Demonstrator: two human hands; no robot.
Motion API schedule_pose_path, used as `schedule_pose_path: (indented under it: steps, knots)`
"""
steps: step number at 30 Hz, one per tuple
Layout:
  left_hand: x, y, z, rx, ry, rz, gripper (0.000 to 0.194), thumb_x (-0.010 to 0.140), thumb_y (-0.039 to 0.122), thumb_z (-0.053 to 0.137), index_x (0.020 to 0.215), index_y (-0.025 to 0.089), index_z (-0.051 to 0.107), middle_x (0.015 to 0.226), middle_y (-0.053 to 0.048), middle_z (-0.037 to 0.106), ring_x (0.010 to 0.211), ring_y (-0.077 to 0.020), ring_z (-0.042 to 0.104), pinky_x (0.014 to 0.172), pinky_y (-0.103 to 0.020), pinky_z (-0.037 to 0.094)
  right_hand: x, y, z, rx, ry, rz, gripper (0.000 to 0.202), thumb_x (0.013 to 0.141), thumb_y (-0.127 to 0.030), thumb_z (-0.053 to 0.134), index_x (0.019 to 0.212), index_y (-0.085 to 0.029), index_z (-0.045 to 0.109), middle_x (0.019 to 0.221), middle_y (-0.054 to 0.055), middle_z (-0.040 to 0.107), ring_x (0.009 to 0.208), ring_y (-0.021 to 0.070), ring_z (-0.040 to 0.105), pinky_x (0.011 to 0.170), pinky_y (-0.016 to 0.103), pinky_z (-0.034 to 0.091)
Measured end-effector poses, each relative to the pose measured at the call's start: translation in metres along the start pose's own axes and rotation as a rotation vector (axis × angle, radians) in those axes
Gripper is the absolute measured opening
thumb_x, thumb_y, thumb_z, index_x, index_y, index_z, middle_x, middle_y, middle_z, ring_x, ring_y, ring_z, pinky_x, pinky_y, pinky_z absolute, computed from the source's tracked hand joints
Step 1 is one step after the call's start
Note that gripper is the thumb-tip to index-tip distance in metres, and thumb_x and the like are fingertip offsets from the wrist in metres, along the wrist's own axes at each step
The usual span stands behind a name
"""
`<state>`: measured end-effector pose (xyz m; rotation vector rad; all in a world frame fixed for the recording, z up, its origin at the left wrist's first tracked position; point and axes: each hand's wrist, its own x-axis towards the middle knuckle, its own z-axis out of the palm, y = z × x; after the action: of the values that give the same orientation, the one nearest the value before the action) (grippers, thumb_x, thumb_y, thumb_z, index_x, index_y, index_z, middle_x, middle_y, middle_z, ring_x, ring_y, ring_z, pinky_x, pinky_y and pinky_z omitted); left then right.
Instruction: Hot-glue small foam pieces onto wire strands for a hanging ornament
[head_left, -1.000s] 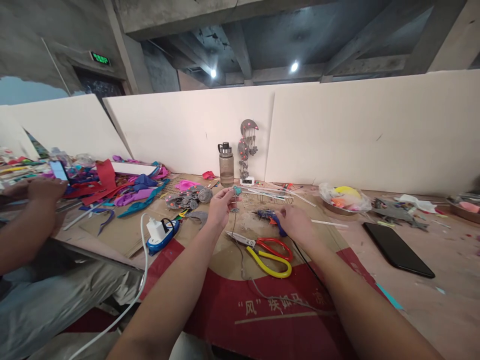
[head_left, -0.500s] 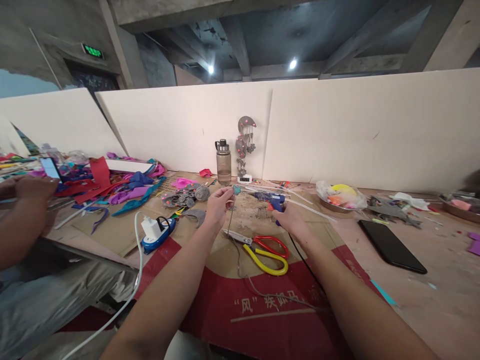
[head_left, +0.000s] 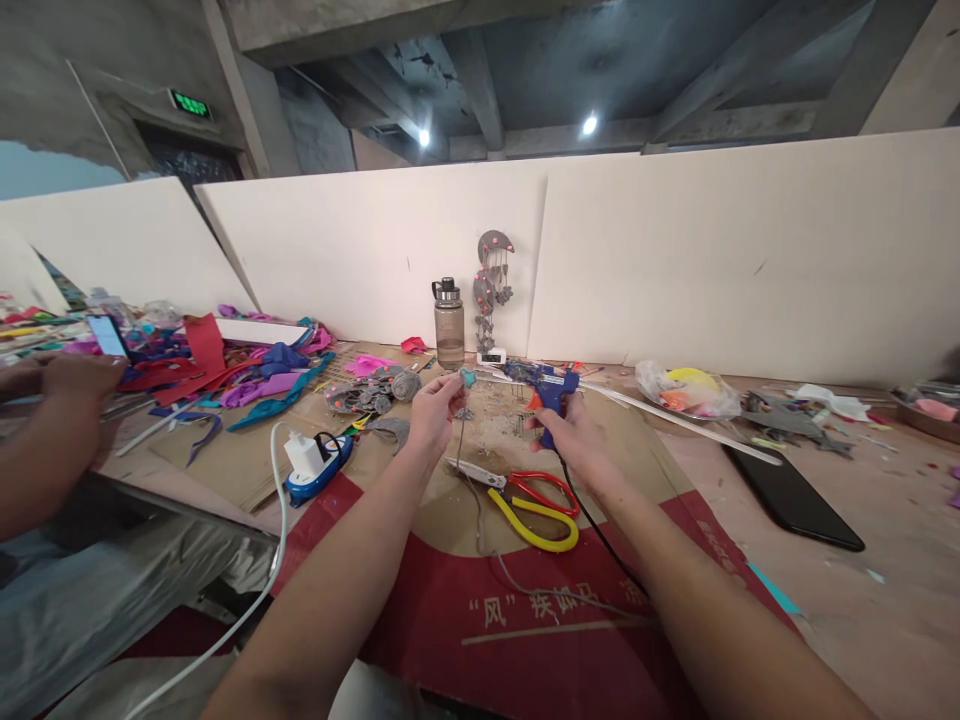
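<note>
My left hand [head_left: 437, 411] is closed, pinching a small teal star-shaped piece [head_left: 468, 378] between the fingertips. A grey yarn [head_left: 478, 510] trails below it, down to the cardboard, and a small grey bit hangs just under the piece. My right hand [head_left: 574, 435] is wrapped round the handle of a blue glue gun [head_left: 551, 385], whose nozzle points left toward the teal piece without touching it. From its back end a long white glue stick [head_left: 675, 412] juts out to the right. Scissors [head_left: 536, 500] with one red and one yellow handle lie between my forearms.
A water bottle [head_left: 450, 325] and a grey hanging ornament [head_left: 493, 285] stand by the white partition. Left are a blue power strip [head_left: 319, 476], felt scraps [head_left: 262, 385] and another person's hand [head_left: 79, 385]. Right are a phone [head_left: 795, 500] and a bag-lined bowl [head_left: 686, 390].
My right hand has raised the glue gun off the table, and the glue stick at its back now reaches across above the phone. My left hand stays nearly in place.
</note>
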<state>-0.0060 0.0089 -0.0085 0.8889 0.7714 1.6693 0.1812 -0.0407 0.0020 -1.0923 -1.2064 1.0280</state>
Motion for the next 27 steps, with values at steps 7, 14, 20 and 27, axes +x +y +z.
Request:
schedule_pose_path:
  steps: [7,14,20,27]
  knots:
    - [0.0,0.0,0.002,-0.028,-0.003,0.004,0.028,0.053,0.029,0.083,0.067,0.013,0.063,0.063,0.002,0.059,0.057,-0.0063,0.055,0.057,-0.019,0.045,-0.013,0.001,0.007,-0.26,-0.121,-0.195,0.02,0.08,-0.03,0.049,0.098,-0.023,0.046,0.074,-0.001,0.062,0.051,0.0127,0.052,0.049,0.028,0.045]
    - [-0.003,-0.002,0.004,-0.053,-0.042,0.009,0.033,0.05,0.031,0.087,0.069,0.012,0.067,0.065,0.0,0.063,0.057,-0.0067,0.056,0.057,-0.02,0.046,-0.013,0.01,0.006,-0.505,-0.03,-0.43,0.018,0.083,-0.028,0.048,0.099,-0.023,0.052,0.087,0.004,0.061,0.079,0.0212,0.06,0.07,0.035,0.049]
    - [-0.004,-0.002,0.008,-0.004,-0.014,0.044,0.033,0.048,0.033,0.087,0.064,0.012,0.066,0.06,0.0,0.061,0.055,-0.0079,0.056,0.057,-0.021,0.046,-0.017,0.01,0.007,-0.614,-0.038,-0.419,0.017,0.086,-0.028,0.046,0.102,-0.022,0.05,0.086,0.004,0.062,0.08,0.0224,0.06,0.074,0.037,0.048]
    - [-0.006,-0.001,0.01,0.036,0.006,0.094,0.032,0.05,0.034,0.086,0.062,0.012,0.066,0.057,0.001,0.059,0.053,-0.0077,0.053,0.056,-0.023,0.046,-0.018,0.005,0.009,-0.659,-0.038,-0.47,0.013,0.087,-0.028,0.045,0.098,-0.02,0.046,0.089,0.008,0.063,0.082,0.0232,0.061,0.075,0.037,0.048]
